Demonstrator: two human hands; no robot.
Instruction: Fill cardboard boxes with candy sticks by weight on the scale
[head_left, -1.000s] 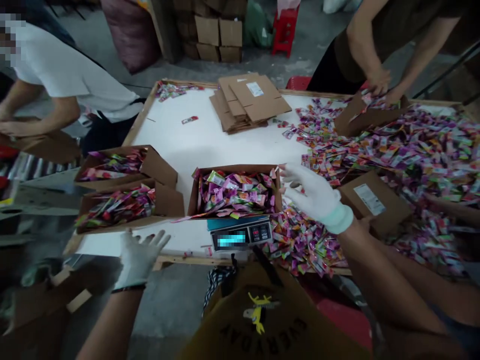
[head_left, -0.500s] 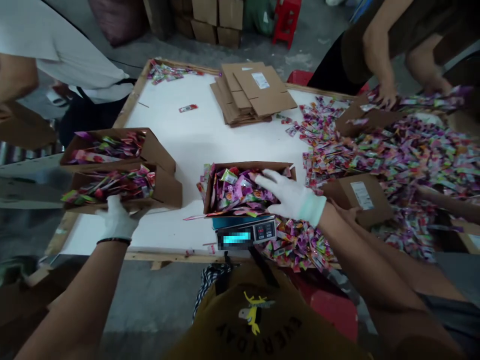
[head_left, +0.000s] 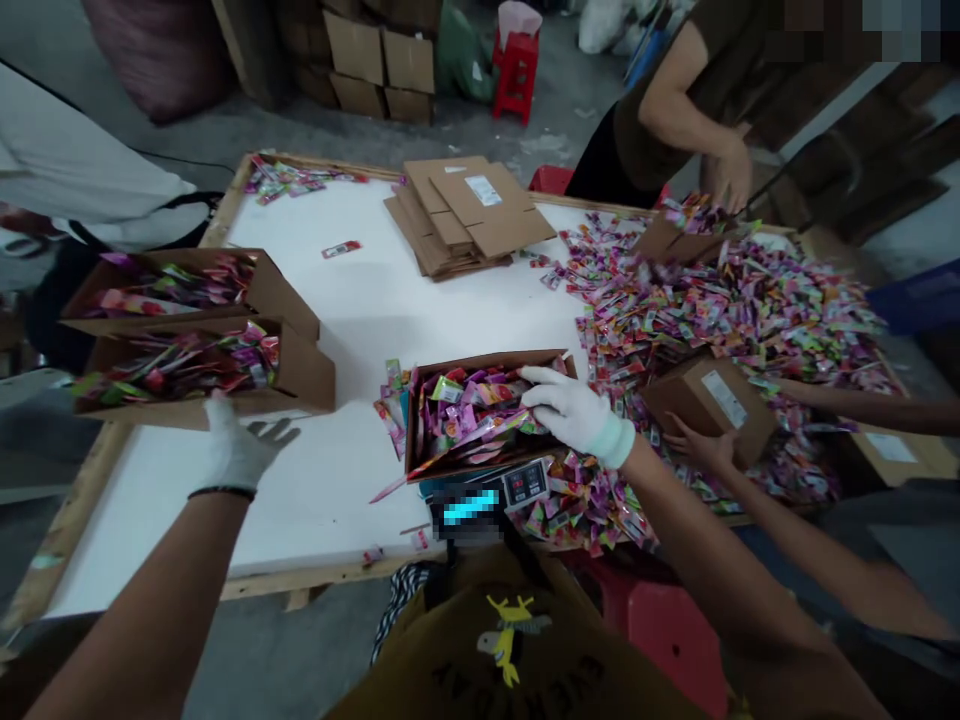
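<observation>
My left hand (head_left: 238, 450), in a white glove, is at the front side of a cardboard box (head_left: 309, 375) of colourful small packets at the left. Its thumb is up against that side and its fingers are spread to the right. In the middle, another open box (head_left: 415, 430), full of packets (head_left: 469, 410), sits on a digital scale (head_left: 517, 485) with a lit display. My right hand (head_left: 566, 408), gloved too, lies over this box's right end, fingers stretched over the packets. I see nothing gripped in either hand.
A second filled box (head_left: 289, 295) stands behind the left one. Flattened cartons (head_left: 499, 205) are stacked at the table's back. A large packet heap (head_left: 757, 300) covers the right side. There, one co-worker's hands (head_left: 709, 450) hold a carton (head_left: 694, 395); another person fills a box (head_left: 675, 240).
The view has shifted. My left hand's fingers have opened outward beside the left box. My right hand has drawn back toward the middle box's right end. The co-worker opposite has raised an arm.
</observation>
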